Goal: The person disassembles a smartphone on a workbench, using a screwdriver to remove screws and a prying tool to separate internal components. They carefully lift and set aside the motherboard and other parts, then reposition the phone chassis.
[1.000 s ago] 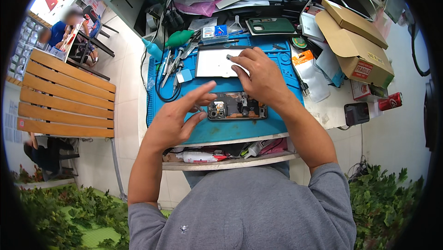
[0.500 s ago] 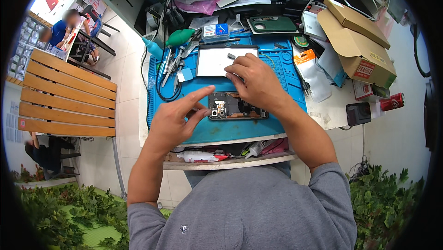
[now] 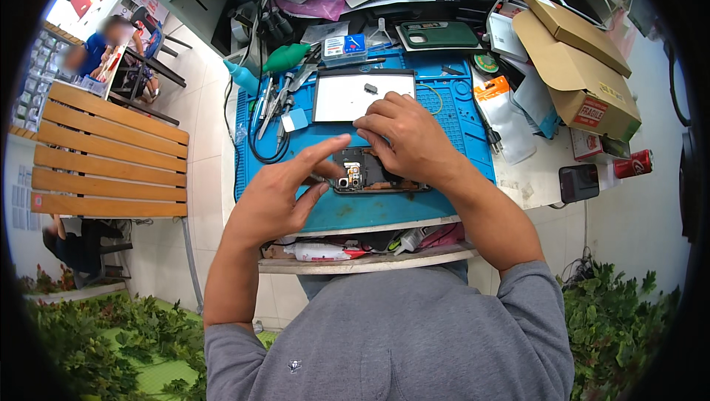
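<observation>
My left hand [image 3: 285, 190] is at the left end of an opened black phone [image 3: 377, 186], index finger stretched out and thumb apart from it, with other fingers partly hidden. Exposed metal and camera parts show in the phone. My right hand [image 3: 399, 135] is over the phone's upper edge with fingers curled together; what they hold, if anything, is hidden. Above it lies a white board [image 3: 336, 94] with dark edges and a small grey piece [image 3: 370, 88] on it. All rest on a blue mat [image 3: 310, 216].
Hand tools [image 3: 281, 105], a cable, a cyan bottle [image 3: 244, 78] and a green blower [image 3: 284, 59] lie left. Cardboard boxes [image 3: 573, 83], a red can [image 3: 632, 164] and a dark phone [image 3: 578, 183] stand right. Clutter fills the back. People [image 3: 96, 53] sit beyond a slatted wooden panel [image 3: 111, 149].
My right hand has moved down and left, away from the small grey piece on the white board to the phone's upper edge. My left hand has shifted only slightly.
</observation>
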A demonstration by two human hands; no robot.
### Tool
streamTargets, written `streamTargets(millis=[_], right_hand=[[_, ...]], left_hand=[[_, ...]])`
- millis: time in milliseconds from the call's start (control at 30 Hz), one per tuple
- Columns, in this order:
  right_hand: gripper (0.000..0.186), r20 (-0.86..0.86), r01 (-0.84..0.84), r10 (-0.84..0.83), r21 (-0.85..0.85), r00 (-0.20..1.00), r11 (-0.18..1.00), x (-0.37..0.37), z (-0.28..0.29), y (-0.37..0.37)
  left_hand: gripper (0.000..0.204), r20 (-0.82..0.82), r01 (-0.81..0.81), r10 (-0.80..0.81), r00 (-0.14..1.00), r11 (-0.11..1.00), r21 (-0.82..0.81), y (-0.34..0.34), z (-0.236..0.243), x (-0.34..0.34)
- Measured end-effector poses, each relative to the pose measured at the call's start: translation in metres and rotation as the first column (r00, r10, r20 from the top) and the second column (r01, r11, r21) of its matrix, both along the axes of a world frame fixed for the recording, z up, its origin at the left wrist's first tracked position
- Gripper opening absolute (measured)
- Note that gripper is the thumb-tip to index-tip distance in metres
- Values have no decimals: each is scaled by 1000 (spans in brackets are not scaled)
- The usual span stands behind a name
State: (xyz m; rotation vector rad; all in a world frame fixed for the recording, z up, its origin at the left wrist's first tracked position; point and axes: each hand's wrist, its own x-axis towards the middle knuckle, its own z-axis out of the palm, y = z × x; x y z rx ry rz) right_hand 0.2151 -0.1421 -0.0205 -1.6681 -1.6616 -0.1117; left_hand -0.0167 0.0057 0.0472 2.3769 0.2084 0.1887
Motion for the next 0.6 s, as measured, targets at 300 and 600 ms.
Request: streamTargets(millis=[300, 600], right_hand=[[17, 31, -71, 72, -14, 997, 997, -4, 2, -1], [16, 62, -109, 111, -40, 992, 993, -9, 4, -2]], left_hand=[[78, 76, -78, 85, 993, 993, -86, -3, -8, 1], [93, 275, -17, 28, 961, 999, -44, -1, -34, -6]])
